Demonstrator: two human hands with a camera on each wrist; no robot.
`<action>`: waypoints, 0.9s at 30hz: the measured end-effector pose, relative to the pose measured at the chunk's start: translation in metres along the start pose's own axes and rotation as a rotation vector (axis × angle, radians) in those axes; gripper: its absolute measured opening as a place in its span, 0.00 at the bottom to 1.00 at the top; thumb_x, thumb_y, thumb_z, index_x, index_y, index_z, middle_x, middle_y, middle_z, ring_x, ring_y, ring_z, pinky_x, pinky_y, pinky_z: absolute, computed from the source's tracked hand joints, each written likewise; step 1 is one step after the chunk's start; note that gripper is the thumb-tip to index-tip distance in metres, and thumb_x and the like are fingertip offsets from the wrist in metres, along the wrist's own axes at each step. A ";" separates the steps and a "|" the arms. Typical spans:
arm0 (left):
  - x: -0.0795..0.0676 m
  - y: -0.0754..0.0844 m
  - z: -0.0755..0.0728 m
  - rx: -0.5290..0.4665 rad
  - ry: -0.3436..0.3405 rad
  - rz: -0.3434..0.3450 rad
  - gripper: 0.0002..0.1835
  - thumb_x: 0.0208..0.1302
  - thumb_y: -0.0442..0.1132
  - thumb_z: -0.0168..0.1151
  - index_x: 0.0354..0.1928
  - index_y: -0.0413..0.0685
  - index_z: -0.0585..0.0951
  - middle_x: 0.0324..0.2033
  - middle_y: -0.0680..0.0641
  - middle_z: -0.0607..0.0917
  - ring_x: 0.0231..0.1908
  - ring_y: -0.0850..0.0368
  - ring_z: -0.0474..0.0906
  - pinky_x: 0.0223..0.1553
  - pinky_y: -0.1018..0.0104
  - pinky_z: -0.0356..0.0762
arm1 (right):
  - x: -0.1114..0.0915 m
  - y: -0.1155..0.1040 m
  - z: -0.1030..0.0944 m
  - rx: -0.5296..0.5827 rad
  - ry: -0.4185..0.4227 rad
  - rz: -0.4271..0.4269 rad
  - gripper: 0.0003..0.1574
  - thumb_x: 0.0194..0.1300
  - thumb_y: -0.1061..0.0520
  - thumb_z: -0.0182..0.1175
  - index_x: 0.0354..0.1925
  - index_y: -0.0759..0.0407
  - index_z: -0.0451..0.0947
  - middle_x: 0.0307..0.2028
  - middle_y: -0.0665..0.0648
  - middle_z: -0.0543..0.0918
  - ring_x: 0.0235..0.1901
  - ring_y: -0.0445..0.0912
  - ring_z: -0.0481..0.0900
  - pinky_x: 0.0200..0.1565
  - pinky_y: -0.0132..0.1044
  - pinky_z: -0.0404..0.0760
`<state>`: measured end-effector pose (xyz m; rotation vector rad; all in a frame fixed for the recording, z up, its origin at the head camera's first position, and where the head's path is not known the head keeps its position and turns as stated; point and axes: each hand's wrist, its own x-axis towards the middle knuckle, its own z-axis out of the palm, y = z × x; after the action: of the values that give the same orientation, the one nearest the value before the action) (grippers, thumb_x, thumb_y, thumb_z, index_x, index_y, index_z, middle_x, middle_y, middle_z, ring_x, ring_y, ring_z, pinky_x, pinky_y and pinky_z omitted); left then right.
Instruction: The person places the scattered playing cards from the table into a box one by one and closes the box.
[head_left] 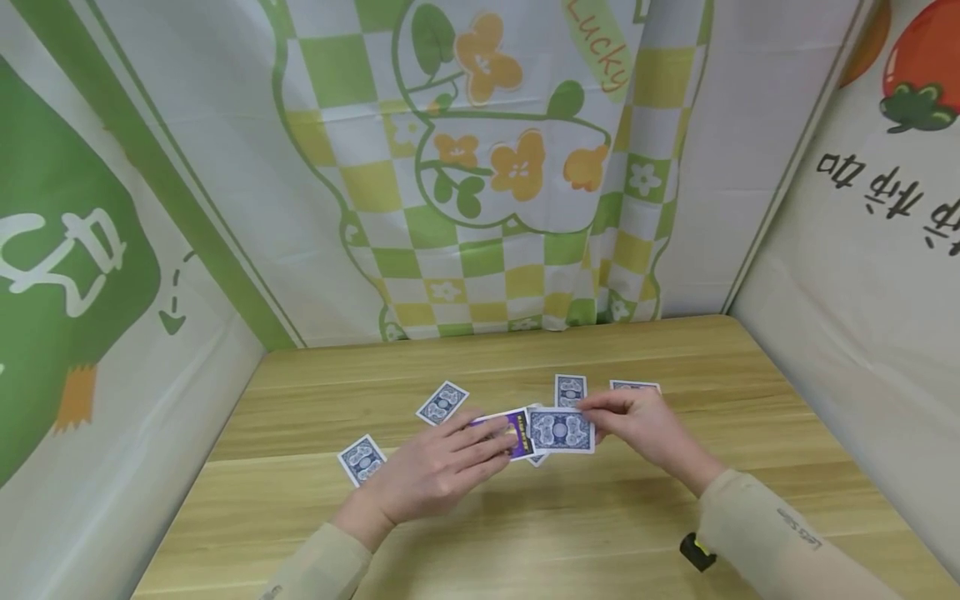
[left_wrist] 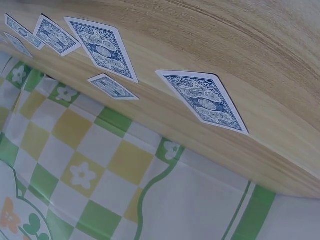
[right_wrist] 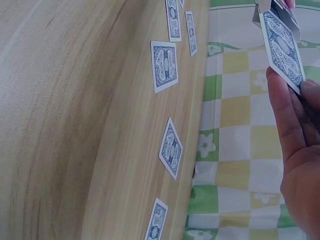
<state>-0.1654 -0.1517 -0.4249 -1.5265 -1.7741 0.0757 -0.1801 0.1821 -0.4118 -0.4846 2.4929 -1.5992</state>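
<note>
A purple card box (head_left: 523, 427) with yellow lettering is held above the table by my left hand (head_left: 438, 467), whose fingers lie across its face. Between thumb and fingers, my right hand (head_left: 645, 425) pinches a blue-backed playing card (head_left: 561, 430) by its right end. The card's other end meets the open end of the box; whether it is inside cannot be told. In the right wrist view the same card (right_wrist: 282, 45) tilts up from the fingertips towards the box's pale flap (right_wrist: 257, 19). The left wrist view shows neither hand.
Several blue-backed cards lie face down apart on the wooden table (head_left: 600, 517): two at left (head_left: 442, 403), others behind the hands, such as one card (head_left: 571, 390). A small black and yellow object (head_left: 697, 552) shows by the right sleeve. A checked curtain (head_left: 480, 275) hangs behind.
</note>
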 end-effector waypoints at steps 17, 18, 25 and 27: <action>0.004 0.002 0.002 -0.006 -0.014 0.001 0.18 0.76 0.37 0.47 0.55 0.50 0.86 0.63 0.46 0.82 0.66 0.48 0.76 0.70 0.50 0.72 | 0.008 -0.007 0.017 0.051 0.026 -0.011 0.11 0.68 0.57 0.67 0.42 0.65 0.81 0.28 0.58 0.89 0.24 0.52 0.86 0.29 0.44 0.90; 0.004 0.002 0.003 -0.006 -0.014 0.002 0.18 0.76 0.37 0.48 0.55 0.50 0.86 0.63 0.46 0.82 0.66 0.49 0.76 0.70 0.50 0.72 | 0.008 -0.007 0.019 0.046 0.024 -0.012 0.10 0.68 0.57 0.67 0.41 0.64 0.81 0.27 0.58 0.89 0.24 0.52 0.86 0.29 0.45 0.90; 0.003 0.004 0.006 0.000 -0.015 0.007 0.18 0.77 0.37 0.47 0.55 0.50 0.86 0.63 0.46 0.82 0.66 0.48 0.76 0.68 0.49 0.75 | 0.008 -0.008 0.026 0.028 0.033 -0.025 0.09 0.68 0.57 0.67 0.40 0.62 0.81 0.23 0.56 0.85 0.22 0.51 0.83 0.26 0.47 0.89; 0.003 0.004 0.006 -0.004 -0.017 0.005 0.18 0.77 0.37 0.47 0.55 0.50 0.86 0.63 0.46 0.82 0.66 0.48 0.76 0.67 0.48 0.76 | 0.008 -0.008 0.028 0.024 0.037 -0.033 0.09 0.68 0.56 0.67 0.40 0.62 0.82 0.23 0.57 0.85 0.23 0.50 0.83 0.26 0.46 0.89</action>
<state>-0.1657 -0.1456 -0.4299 -1.5376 -1.7843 0.0877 -0.1781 0.1527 -0.4163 -0.5004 2.5020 -1.6640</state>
